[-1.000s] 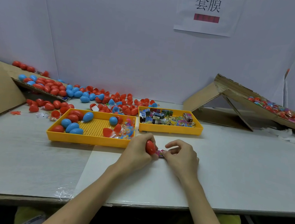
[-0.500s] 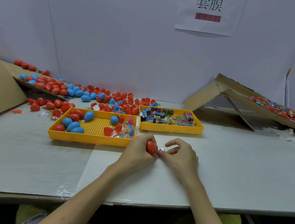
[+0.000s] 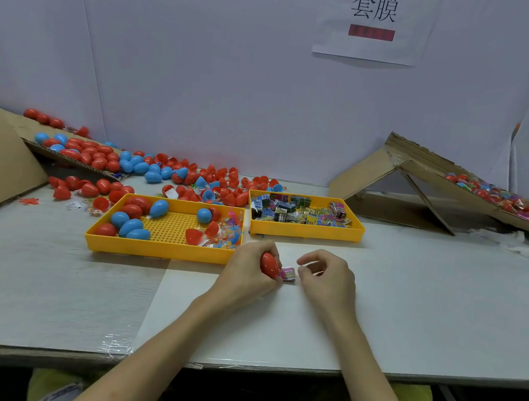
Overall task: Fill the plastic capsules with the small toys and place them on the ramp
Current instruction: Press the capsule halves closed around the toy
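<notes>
- Gripping a red egg-shaped plastic capsule half [image 3: 269, 265], the left hand [image 3: 245, 276] lay just right of the perforated yellow plastic tray's [image 3: 161, 251] near corner.
- A small pink wrapped toy [image 3: 288, 274] sat at the capsule's mouth.
- The right hand [image 3: 328, 282], fingers curled, was just beside the toy; whether it pinched anything could not be told.
- Behind that tray's right end stood a second yellow tray [image 3: 306, 235].
- Far right of that tray, the cardboard ramp [image 3: 426, 160] carried filled capsules [image 3: 501, 198].

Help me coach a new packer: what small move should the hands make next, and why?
Probably the right hand should press the pink toy packet fully into the red capsule that the left hand grips. The packet juts from the capsule's open end, and the right hand's curled fingers sit just apart from it, so closing looks premature.
</notes>
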